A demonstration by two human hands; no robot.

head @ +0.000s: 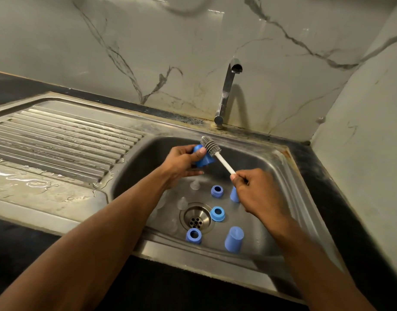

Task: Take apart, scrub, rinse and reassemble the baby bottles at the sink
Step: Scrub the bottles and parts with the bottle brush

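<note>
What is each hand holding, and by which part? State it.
Left hand holds a blue bottle cap around its side. Right hand holds the bottle brush by the end of its white handle.

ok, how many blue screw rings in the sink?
3. One blue ring behind the drain, one just right of it, one in front. The hands and arms may hide more.
</note>
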